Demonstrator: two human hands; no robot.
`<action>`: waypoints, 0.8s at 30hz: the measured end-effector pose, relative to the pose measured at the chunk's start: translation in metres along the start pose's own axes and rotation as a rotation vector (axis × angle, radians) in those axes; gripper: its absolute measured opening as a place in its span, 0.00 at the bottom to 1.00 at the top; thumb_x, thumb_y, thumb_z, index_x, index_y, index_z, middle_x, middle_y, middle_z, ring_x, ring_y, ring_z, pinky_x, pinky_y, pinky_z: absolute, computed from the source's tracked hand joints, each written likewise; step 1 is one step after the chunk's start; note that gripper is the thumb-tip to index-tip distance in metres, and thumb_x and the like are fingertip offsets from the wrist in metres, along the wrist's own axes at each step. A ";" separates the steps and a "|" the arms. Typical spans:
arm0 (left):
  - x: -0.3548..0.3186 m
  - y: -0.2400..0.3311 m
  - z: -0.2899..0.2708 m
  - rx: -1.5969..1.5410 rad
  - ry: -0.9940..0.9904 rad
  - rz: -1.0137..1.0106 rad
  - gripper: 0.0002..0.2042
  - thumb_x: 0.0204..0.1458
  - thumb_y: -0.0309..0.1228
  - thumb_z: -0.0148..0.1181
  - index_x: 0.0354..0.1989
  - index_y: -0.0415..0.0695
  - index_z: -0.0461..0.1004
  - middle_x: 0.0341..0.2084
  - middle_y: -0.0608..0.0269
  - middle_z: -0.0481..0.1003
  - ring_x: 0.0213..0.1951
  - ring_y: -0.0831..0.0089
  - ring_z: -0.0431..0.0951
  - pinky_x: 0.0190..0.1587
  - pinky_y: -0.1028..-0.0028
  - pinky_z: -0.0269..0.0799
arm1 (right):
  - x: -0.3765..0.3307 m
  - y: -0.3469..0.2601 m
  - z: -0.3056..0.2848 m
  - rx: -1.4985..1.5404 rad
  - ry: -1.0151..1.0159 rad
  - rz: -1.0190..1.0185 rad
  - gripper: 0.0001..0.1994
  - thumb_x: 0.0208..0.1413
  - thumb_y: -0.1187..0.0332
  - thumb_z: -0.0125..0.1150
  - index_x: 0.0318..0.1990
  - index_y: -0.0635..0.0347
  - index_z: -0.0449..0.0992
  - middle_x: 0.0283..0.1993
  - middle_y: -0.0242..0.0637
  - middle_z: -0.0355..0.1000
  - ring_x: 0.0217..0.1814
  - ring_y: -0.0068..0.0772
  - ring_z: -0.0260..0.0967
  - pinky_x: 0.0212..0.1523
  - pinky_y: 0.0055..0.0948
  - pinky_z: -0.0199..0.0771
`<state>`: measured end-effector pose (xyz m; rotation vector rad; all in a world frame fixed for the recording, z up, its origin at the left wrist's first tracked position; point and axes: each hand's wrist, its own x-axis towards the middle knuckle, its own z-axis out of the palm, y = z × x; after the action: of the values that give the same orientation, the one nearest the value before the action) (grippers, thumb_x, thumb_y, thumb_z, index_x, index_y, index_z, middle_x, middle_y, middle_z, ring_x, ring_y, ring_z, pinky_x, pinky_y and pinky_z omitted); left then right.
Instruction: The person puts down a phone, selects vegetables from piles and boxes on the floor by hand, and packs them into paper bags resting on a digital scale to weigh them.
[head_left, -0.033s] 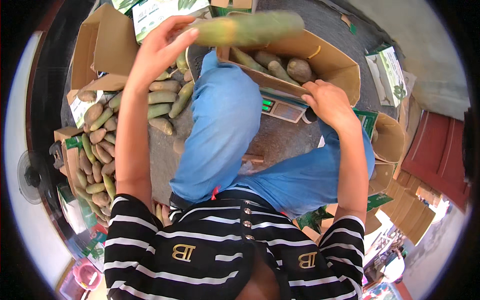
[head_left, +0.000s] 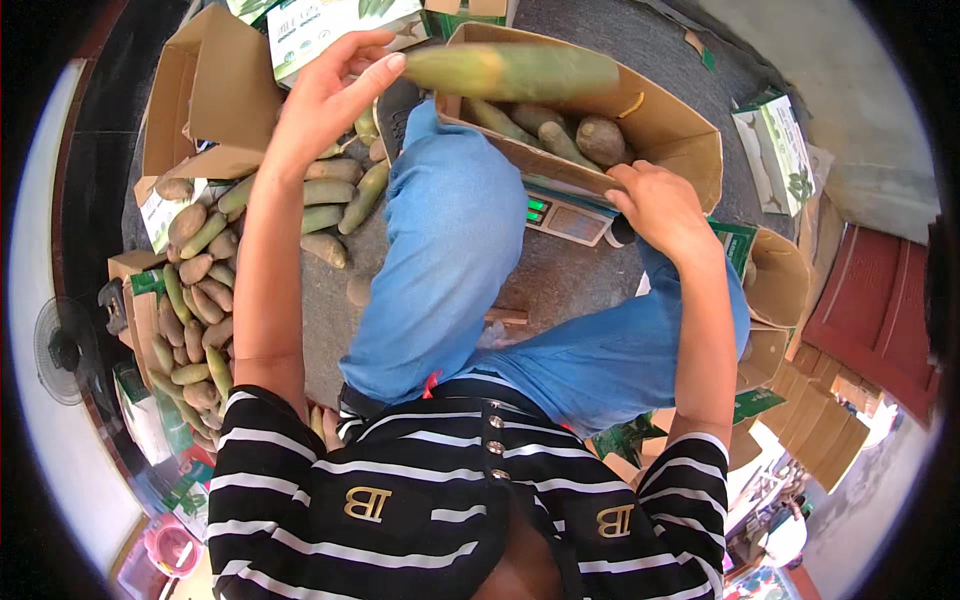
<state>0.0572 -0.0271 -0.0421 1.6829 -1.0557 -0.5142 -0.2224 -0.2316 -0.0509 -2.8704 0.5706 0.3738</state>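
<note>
My left hand [head_left: 338,88] is closed at the left end of a long green radish [head_left: 515,72], slightly blurred, held level over an open cardboard box [head_left: 690,160]. Several radishes [head_left: 600,141] lie in the box's left and middle part. My right hand [head_left: 658,203] grips the near rim of the box, fingers over the edge. Under the box sits a digital scale [head_left: 568,222] with a lit green display.
A large heap of radishes [head_left: 200,310] spreads on the floor at the left. An open carton [head_left: 225,100] stands behind it. More boxes [head_left: 778,275] stand at the right, with a white-green carton [head_left: 775,150] farther back. My bent knee [head_left: 450,200] rises in the middle.
The green radish in my left hand has shifted slightly right and down over the box. My right hand stays on the rim.
</note>
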 end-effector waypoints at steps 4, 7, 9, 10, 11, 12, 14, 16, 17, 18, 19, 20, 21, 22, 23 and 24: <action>-0.033 -0.060 -0.003 0.267 0.073 -0.145 0.20 0.50 0.42 0.57 0.42 0.36 0.70 0.33 0.59 0.73 0.35 0.74 0.72 0.38 0.74 0.69 | -0.001 0.003 0.003 -0.003 0.005 -0.038 0.10 0.49 0.63 0.55 0.34 0.61 0.71 0.33 0.44 0.69 0.40 0.47 0.68 0.39 0.42 0.68; -0.080 -0.120 -0.004 0.381 -0.089 -0.354 0.19 0.46 0.40 0.60 0.39 0.37 0.70 0.31 0.55 0.73 0.34 0.68 0.73 0.37 0.70 0.69 | 0.001 0.002 0.004 -0.040 0.062 -0.046 0.09 0.50 0.64 0.54 0.35 0.60 0.70 0.33 0.44 0.69 0.40 0.47 0.68 0.39 0.42 0.68; -0.121 -0.155 -0.002 0.607 -0.239 -0.438 0.21 0.42 0.40 0.62 0.40 0.39 0.70 0.34 0.52 0.72 0.36 0.61 0.73 0.38 0.66 0.69 | 0.003 -0.001 0.003 -0.018 0.035 -0.074 0.09 0.50 0.65 0.53 0.34 0.60 0.70 0.33 0.45 0.69 0.39 0.47 0.68 0.39 0.42 0.67; -0.139 -0.170 0.002 0.753 -0.302 -0.444 0.22 0.39 0.40 0.64 0.41 0.40 0.69 0.36 0.51 0.71 0.37 0.58 0.73 0.39 0.64 0.69 | 0.003 -0.003 0.002 -0.037 0.059 -0.050 0.08 0.51 0.66 0.53 0.34 0.60 0.70 0.33 0.45 0.69 0.39 0.47 0.68 0.38 0.43 0.67; -0.156 -0.184 0.007 0.882 -0.425 -0.530 0.25 0.37 0.41 0.65 0.44 0.42 0.68 0.41 0.51 0.68 0.40 0.57 0.71 0.41 0.62 0.69 | 0.004 -0.004 0.001 -0.044 0.057 -0.044 0.08 0.51 0.66 0.52 0.34 0.60 0.70 0.33 0.45 0.69 0.39 0.48 0.67 0.38 0.43 0.67; -0.172 -0.196 0.014 0.965 -0.556 -0.595 0.29 0.35 0.43 0.67 0.46 0.44 0.66 0.45 0.51 0.66 0.44 0.55 0.70 0.42 0.60 0.68 | 0.005 -0.006 0.000 -0.030 0.036 -0.068 0.08 0.51 0.66 0.52 0.34 0.60 0.70 0.33 0.45 0.69 0.39 0.48 0.67 0.38 0.43 0.67; -0.200 -0.216 0.031 1.053 -0.813 -0.644 0.38 0.32 0.44 0.69 0.54 0.48 0.60 0.51 0.54 0.62 0.48 0.57 0.67 0.45 0.60 0.66 | 0.005 -0.009 -0.001 -0.041 0.039 -0.038 0.07 0.51 0.66 0.52 0.34 0.60 0.70 0.32 0.45 0.69 0.38 0.48 0.67 0.38 0.43 0.67; -0.233 -0.231 0.046 1.145 -0.922 -0.616 0.41 0.31 0.43 0.69 0.57 0.50 0.56 0.52 0.55 0.61 0.50 0.58 0.66 0.46 0.59 0.65 | 0.007 -0.010 -0.001 -0.030 0.012 -0.050 0.08 0.51 0.66 0.52 0.35 0.59 0.70 0.32 0.45 0.69 0.38 0.49 0.67 0.38 0.42 0.67; -0.250 -0.238 0.053 1.203 -0.965 -0.491 0.45 0.30 0.43 0.70 0.60 0.52 0.52 0.53 0.56 0.60 0.52 0.59 0.64 0.47 0.58 0.64 | 0.007 -0.009 -0.001 -0.040 0.034 -0.043 0.08 0.51 0.66 0.52 0.35 0.59 0.70 0.32 0.45 0.69 0.38 0.49 0.67 0.38 0.42 0.67; -0.264 -0.244 0.059 1.218 -0.998 -0.533 0.45 0.30 0.43 0.70 0.60 0.52 0.52 0.53 0.56 0.60 0.52 0.59 0.64 0.47 0.58 0.64 | 0.007 -0.009 -0.001 -0.039 0.007 -0.040 0.08 0.51 0.66 0.52 0.35 0.59 0.70 0.32 0.45 0.69 0.38 0.49 0.67 0.38 0.42 0.67; -0.277 -0.250 0.062 1.241 -0.951 -0.451 0.46 0.30 0.41 0.70 0.62 0.53 0.50 0.53 0.56 0.60 0.52 0.59 0.64 0.48 0.58 0.64 | 0.008 -0.009 0.000 -0.042 -0.002 -0.041 0.08 0.51 0.65 0.53 0.36 0.59 0.70 0.33 0.45 0.69 0.38 0.49 0.67 0.37 0.42 0.67; -0.287 -0.255 0.065 1.247 -0.894 -0.341 0.47 0.31 0.40 0.70 0.63 0.53 0.48 0.53 0.56 0.60 0.53 0.59 0.64 0.49 0.58 0.63 | 0.009 -0.008 0.000 -0.065 0.011 -0.033 0.09 0.51 0.65 0.53 0.36 0.59 0.70 0.33 0.45 0.69 0.37 0.49 0.68 0.37 0.42 0.68; -0.295 -0.259 0.068 1.261 -0.892 -0.364 0.47 0.31 0.40 0.70 0.63 0.53 0.48 0.53 0.56 0.60 0.53 0.59 0.64 0.49 0.58 0.63 | 0.009 -0.009 0.000 -0.049 0.020 -0.034 0.10 0.51 0.65 0.53 0.38 0.59 0.71 0.33 0.45 0.69 0.37 0.49 0.68 0.37 0.41 0.68; -0.301 -0.262 0.069 1.242 -0.854 -0.400 0.46 0.31 0.38 0.70 0.62 0.53 0.49 0.53 0.56 0.60 0.53 0.59 0.64 0.49 0.58 0.63 | 0.010 -0.009 0.000 -0.041 0.002 -0.045 0.10 0.51 0.65 0.53 0.38 0.59 0.71 0.33 0.45 0.69 0.37 0.49 0.68 0.37 0.41 0.68; -0.303 -0.264 0.070 1.191 -0.844 -0.432 0.45 0.32 0.36 0.69 0.62 0.53 0.50 0.53 0.56 0.60 0.52 0.58 0.64 0.49 0.57 0.63 | 0.011 -0.010 0.001 -0.033 0.006 -0.050 0.10 0.51 0.65 0.53 0.38 0.59 0.71 0.33 0.45 0.69 0.37 0.48 0.68 0.37 0.41 0.68; -0.303 -0.265 0.071 1.221 -0.811 -0.435 0.45 0.32 0.36 0.69 0.62 0.53 0.50 0.53 0.56 0.60 0.52 0.58 0.64 0.49 0.57 0.63 | 0.011 -0.010 0.001 -0.038 0.022 -0.034 0.10 0.51 0.65 0.53 0.38 0.59 0.71 0.33 0.45 0.69 0.37 0.48 0.68 0.37 0.41 0.68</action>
<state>-0.0499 0.2090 -0.3578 2.9363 -1.7907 -0.9938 -0.2084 -0.2259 -0.0534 -2.9202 0.5235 0.3521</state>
